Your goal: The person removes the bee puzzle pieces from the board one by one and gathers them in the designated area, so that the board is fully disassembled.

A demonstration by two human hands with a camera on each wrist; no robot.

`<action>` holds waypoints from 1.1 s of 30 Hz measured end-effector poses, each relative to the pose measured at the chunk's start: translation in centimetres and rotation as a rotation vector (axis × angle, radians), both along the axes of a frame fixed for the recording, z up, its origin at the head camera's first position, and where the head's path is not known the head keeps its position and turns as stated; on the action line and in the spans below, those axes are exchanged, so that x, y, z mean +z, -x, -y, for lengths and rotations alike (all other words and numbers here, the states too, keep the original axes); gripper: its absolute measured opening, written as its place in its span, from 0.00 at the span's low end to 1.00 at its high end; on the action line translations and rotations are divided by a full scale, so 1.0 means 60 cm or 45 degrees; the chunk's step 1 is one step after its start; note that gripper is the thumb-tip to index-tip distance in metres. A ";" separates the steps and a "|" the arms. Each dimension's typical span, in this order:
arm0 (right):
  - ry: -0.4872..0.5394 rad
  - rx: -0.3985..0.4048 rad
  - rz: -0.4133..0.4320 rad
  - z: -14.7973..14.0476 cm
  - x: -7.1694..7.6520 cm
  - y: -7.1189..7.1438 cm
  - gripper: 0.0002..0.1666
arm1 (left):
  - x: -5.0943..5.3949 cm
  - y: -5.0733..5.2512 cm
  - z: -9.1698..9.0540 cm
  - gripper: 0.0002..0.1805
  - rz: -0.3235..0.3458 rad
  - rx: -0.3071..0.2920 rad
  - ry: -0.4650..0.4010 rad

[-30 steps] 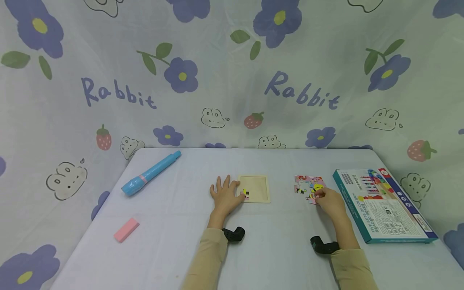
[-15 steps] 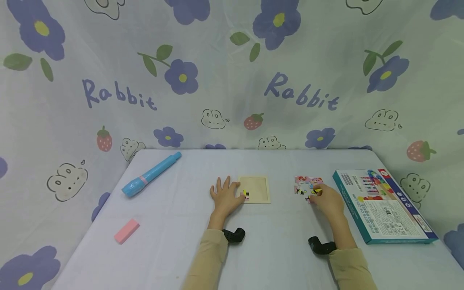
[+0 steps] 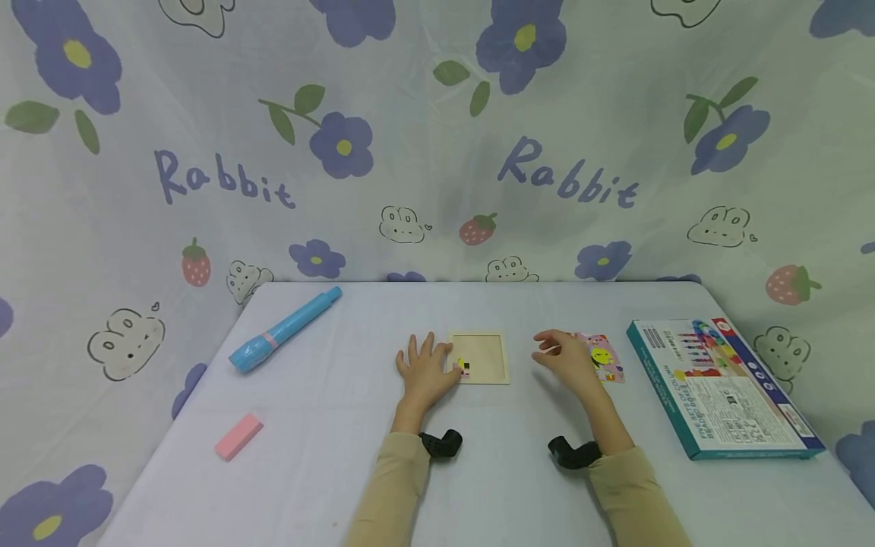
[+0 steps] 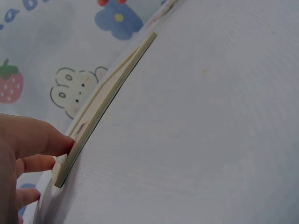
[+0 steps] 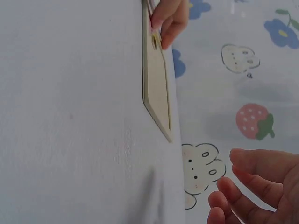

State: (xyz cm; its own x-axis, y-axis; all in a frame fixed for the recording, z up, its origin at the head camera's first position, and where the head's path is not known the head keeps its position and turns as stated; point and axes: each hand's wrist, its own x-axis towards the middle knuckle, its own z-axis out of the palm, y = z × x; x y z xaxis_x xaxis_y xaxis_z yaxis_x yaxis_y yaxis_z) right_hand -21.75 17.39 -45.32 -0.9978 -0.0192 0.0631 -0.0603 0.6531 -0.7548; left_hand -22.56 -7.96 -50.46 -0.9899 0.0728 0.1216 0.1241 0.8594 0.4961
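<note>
A shallow wooden puzzle tray (image 3: 488, 353) lies mid-table with a small printed puzzle piece (image 3: 465, 368) in its lower left corner. Against the tray's left side rests my left hand (image 3: 424, 368), fingers spread and thumb touching the tray beside the piece. To the right, my right hand (image 3: 570, 361) hovers over the table with loosely bent, separated fingers. No object shows between those fingertips in the right wrist view, where the hand (image 5: 257, 186) is apart from the tray. Pink picture puzzle pieces (image 3: 603, 357) with a yellow face lie beside and partly behind it.
A flat printed box (image 3: 724, 387) lies at the right side. A blue tube-like pen or torch (image 3: 287, 327) lies at the far left, with a pink block (image 3: 238, 437) nearer. Each wrist carries a black camera (image 3: 574, 453). Patterned cloth hangs behind the table.
My right hand has moved left from the puzzle pieces and its fingers have spread. The yellow-faced pieces now show right of it. My left hand and the tray stay put.
</note>
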 end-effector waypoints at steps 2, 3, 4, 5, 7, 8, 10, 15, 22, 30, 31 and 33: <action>0.019 0.006 0.002 0.012 0.000 0.003 0.19 | 0.000 0.000 0.000 0.23 -0.001 -0.002 -0.004; 0.025 0.012 0.001 0.017 -0.002 0.005 0.19 | 0.000 0.000 0.000 0.23 -0.002 -0.003 -0.006; 0.035 0.014 0.003 0.023 -0.002 0.006 0.18 | 0.001 0.000 0.000 0.23 -0.003 -0.004 -0.008; 0.043 0.021 0.003 0.029 -0.003 0.007 0.18 | 0.001 0.000 0.000 0.24 -0.003 -0.004 -0.010; 0.065 0.025 0.015 0.039 -0.005 0.009 0.18 | 0.000 0.001 0.001 0.24 -0.002 -0.005 -0.010; 0.074 0.029 0.021 0.044 -0.007 0.010 0.18 | 0.000 0.001 0.001 0.24 -0.002 -0.005 -0.008; 0.100 0.038 0.031 0.054 -0.009 0.011 0.18 | 0.000 0.002 0.001 0.24 0.000 -0.004 -0.001; 0.161 0.080 0.023 0.076 -0.016 0.013 0.17 | 0.000 0.003 0.000 0.24 0.005 0.001 0.019; 0.217 0.164 -0.001 0.099 -0.023 0.016 0.16 | 0.000 0.004 0.000 0.24 0.009 0.004 0.042; 0.166 0.260 0.011 0.125 -0.037 0.023 0.15 | 0.003 0.002 0.003 0.26 0.014 -0.021 0.020; 0.156 0.275 0.012 0.128 -0.037 0.024 0.15 | 0.003 0.003 0.004 0.26 0.017 -0.028 0.019; 0.135 0.305 0.017 0.134 -0.038 0.025 0.15 | 0.006 0.002 0.007 0.27 0.030 -0.043 0.018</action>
State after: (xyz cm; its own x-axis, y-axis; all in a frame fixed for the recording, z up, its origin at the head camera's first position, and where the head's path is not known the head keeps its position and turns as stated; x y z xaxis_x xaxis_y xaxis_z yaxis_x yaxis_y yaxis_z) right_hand -23.27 9.37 -47.61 -0.9663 -0.2493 0.0639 -0.1932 0.5387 -0.8201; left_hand -22.69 -8.36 -50.11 -0.9895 0.1076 0.0969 0.1414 0.8619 0.4870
